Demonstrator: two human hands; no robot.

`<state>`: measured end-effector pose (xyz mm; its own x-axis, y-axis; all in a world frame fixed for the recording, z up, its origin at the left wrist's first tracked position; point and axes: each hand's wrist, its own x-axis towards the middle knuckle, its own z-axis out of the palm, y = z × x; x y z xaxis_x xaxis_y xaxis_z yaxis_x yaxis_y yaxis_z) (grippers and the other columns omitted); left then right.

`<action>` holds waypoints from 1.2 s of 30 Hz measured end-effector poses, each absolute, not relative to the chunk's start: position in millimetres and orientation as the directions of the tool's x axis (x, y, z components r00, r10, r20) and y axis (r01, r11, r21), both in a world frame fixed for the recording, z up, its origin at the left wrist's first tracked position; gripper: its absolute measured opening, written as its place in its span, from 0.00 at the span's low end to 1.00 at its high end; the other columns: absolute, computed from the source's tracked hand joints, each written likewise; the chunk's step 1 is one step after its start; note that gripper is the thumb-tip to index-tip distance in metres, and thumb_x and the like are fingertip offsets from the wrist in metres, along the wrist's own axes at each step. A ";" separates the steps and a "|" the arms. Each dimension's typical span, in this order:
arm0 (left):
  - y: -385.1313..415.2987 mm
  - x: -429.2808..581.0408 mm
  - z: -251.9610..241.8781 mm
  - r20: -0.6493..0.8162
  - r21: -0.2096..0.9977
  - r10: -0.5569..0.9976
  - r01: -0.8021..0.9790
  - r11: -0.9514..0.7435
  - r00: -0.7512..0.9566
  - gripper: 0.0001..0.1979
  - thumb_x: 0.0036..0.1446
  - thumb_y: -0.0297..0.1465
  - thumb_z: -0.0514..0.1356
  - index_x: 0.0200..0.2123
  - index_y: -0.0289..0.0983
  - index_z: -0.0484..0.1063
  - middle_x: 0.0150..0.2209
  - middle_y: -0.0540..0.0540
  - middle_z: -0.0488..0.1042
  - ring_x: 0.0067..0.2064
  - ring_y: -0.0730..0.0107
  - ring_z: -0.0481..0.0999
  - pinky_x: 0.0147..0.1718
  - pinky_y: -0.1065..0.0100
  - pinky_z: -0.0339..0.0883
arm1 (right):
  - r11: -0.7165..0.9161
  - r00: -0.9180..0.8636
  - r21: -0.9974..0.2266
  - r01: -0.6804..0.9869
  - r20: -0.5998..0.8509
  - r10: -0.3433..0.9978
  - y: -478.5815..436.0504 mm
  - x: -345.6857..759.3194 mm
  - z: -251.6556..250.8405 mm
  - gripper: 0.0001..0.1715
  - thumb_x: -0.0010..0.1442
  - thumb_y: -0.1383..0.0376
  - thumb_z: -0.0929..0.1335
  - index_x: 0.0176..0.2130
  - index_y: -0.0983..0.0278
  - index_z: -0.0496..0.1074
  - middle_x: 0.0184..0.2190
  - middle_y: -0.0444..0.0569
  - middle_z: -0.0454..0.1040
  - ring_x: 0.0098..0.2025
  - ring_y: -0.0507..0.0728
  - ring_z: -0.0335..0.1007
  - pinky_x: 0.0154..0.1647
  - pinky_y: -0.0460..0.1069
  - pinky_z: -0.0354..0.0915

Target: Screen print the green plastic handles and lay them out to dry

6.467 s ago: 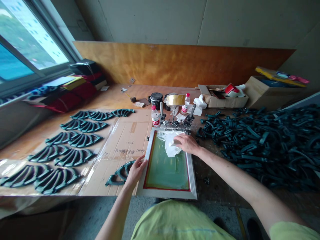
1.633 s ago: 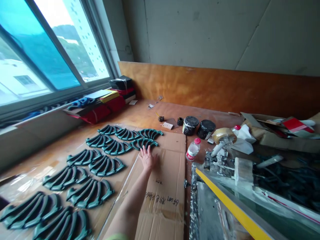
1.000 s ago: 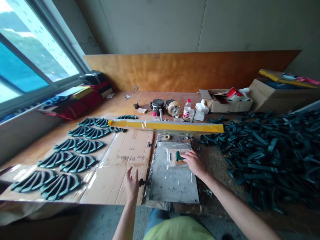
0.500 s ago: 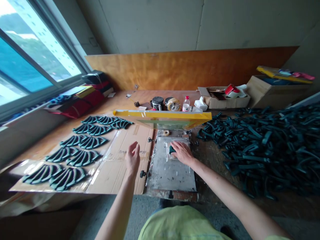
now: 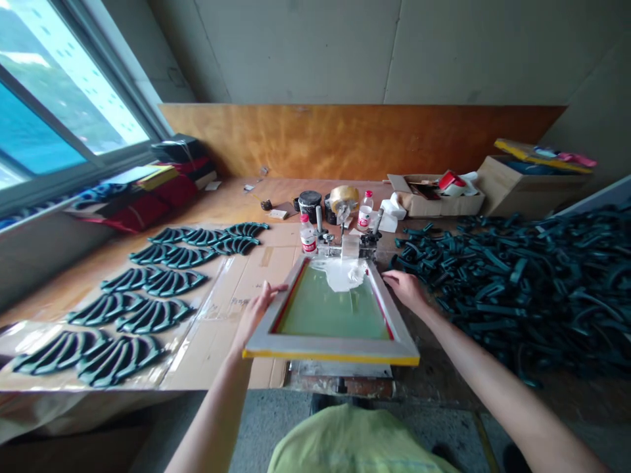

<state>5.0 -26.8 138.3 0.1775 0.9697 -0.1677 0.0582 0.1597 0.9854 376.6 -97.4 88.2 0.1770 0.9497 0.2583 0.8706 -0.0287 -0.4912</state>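
A screen printing frame point(image 5: 335, 344) with green mesh lies lowered over the metal base plate point(image 5: 340, 370), front edge toward me. White ink point(image 5: 345, 274) is spread at the mesh's far end, below a pale squeegee point(image 5: 350, 247). My left hand point(image 5: 259, 307) holds the frame's left rail, thumb on top and the other fingers partly hidden. On the right rail, near the far corner, my right hand point(image 5: 405, 289) has its fingers closed at the edge. Whatever lies on the plate under the mesh is hidden.
Rows of dark green curved parts point(image 5: 152, 312) lie on cardboard point(image 5: 217, 341) at left. A heap of similar-coloured parts point(image 5: 513, 289) covers the right. Behind stand bottles point(image 5: 365, 211), a black tub point(image 5: 309, 205), a tape roll point(image 5: 344, 196) and an open carton point(image 5: 441, 200).
The raised printing frame has swung down over the base plate. My right hand has left the small green part on the plate, and both hands have moved to the frame's sides.
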 end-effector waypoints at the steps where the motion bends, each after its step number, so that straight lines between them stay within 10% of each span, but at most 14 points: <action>1: -34.9 -1.2 122.1 -0.247 0.968 0.945 0.086 0.234 0.216 0.35 0.50 0.57 0.59 0.48 0.34 0.76 0.32 0.45 0.78 0.30 0.65 0.76 0.26 0.68 0.69 | -0.008 0.175 -0.496 0.868 0.291 0.940 -86.9 377.0 95.4 0.17 0.65 0.66 0.62 0.49 0.62 0.76 0.46 0.52 0.78 0.46 0.59 0.75 0.49 0.54 0.70; 6: -48.7 -6.4 48.4 -0.327 0.945 0.913 0.106 0.310 0.244 0.48 0.44 0.52 0.66 0.65 0.36 0.59 0.28 0.50 0.76 0.30 0.66 0.75 0.29 0.68 0.68 | 0.123 0.000 -0.327 0.937 0.353 0.936 -24.8 337.6 116.2 0.35 0.55 0.72 0.70 0.61 0.68 0.63 0.62 0.59 0.62 0.62 0.63 0.58 0.61 0.55 0.60; 12: -43.6 -1.3 17.9 -0.312 0.948 0.925 0.128 0.290 0.215 0.45 0.45 0.53 0.64 0.62 0.34 0.62 0.26 0.53 0.73 0.27 0.69 0.73 0.26 0.70 0.65 | 0.035 -0.029 -0.173 0.984 0.040 0.999 -5.5 318.5 111.4 0.09 0.58 0.69 0.70 0.42 0.67 0.74 0.42 0.55 0.76 0.48 0.61 0.69 0.49 0.51 0.64; 17: -47.2 0.6 20.5 -0.338 0.936 0.923 0.165 0.310 0.183 0.44 0.44 0.56 0.62 0.59 0.35 0.66 0.26 0.52 0.73 0.26 0.69 0.71 0.24 0.70 0.62 | -0.100 0.107 -0.094 0.991 0.069 0.992 -13.0 315.1 101.2 0.09 0.60 0.68 0.66 0.40 0.68 0.74 0.39 0.58 0.77 0.44 0.61 0.71 0.44 0.50 0.63; 29: -49.6 0.2 20.8 -0.347 0.935 0.917 0.144 0.323 0.198 0.40 0.47 0.53 0.62 0.58 0.35 0.66 0.27 0.50 0.74 0.27 0.69 0.72 0.25 0.70 0.64 | 0.480 -0.474 -0.171 0.860 0.079 0.877 -76.5 311.1 100.9 0.14 0.52 0.78 0.63 0.33 0.64 0.73 0.33 0.52 0.73 0.41 0.58 0.66 0.42 0.50 0.62; 36: -49.5 0.4 18.9 -0.327 0.941 0.930 0.148 0.304 0.169 0.39 0.47 0.53 0.62 0.56 0.34 0.68 0.28 0.50 0.75 0.28 0.68 0.73 0.27 0.69 0.66 | 0.346 -0.314 -0.226 0.911 0.164 0.935 -59.9 308.7 97.9 0.13 0.58 0.77 0.64 0.38 0.63 0.74 0.37 0.50 0.72 0.43 0.57 0.66 0.40 0.48 0.62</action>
<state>0.4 -49.5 18.9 0.1689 0.9297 -0.3274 0.1484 0.3044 0.9409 308.7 -59.9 97.9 -0.3143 0.9350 0.1643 0.9107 0.3458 -0.2257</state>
